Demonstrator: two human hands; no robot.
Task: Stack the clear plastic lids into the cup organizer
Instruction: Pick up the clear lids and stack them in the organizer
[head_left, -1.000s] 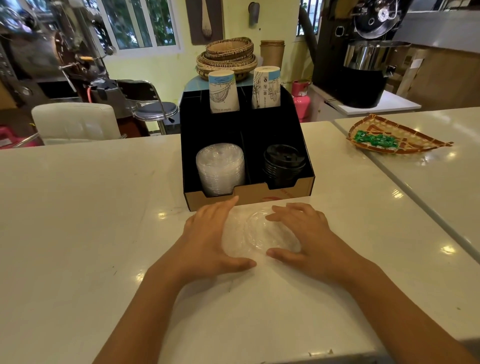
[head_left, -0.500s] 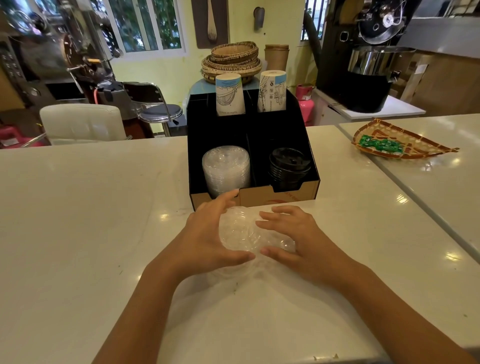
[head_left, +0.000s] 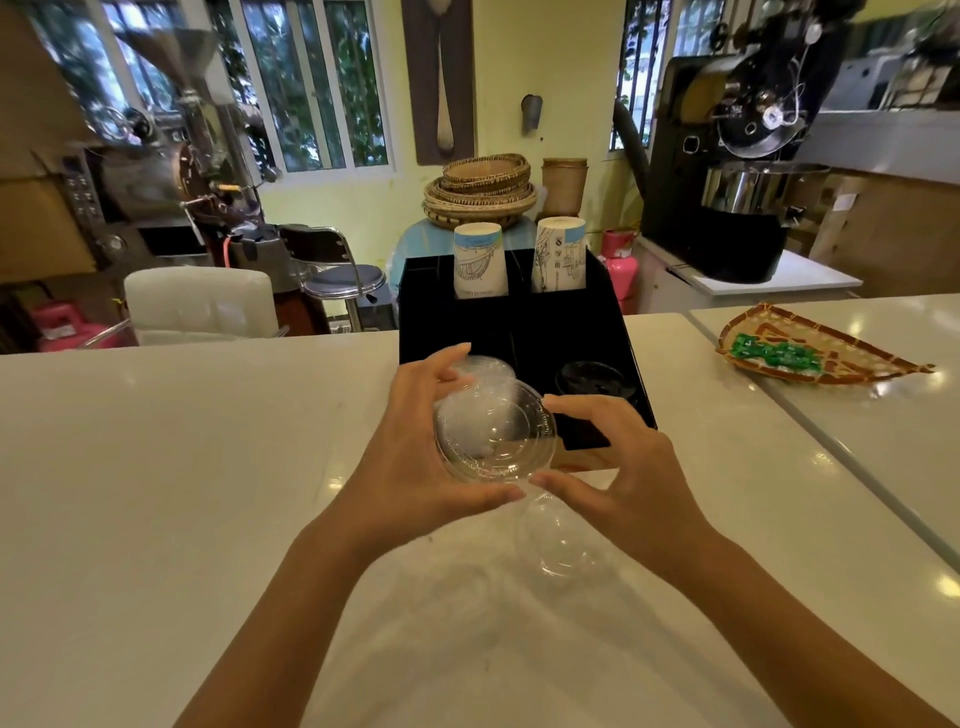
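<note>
Counter (head_left: 156, 467): left hand (head_left: 410, 467) hides organizer's (head_left: 571, 322) clear lids (head_left: 493, 431)

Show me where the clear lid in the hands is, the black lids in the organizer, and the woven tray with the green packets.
clear lid (head_left: 493, 434), head view, its domed centre.
black lids (head_left: 592, 375), head view, top of the stack.
woven tray (head_left: 841, 338), head view, its far rim.

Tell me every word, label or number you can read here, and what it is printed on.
No text here can be read for certain.
Left paper cup: a line of print near its base, too blurred to read.
Right paper cup: line drawings and small marks, illegible.
Clear lids held in both hands: embossed rim lettering, too small to read.
Black organizer: no print visible.
</note>
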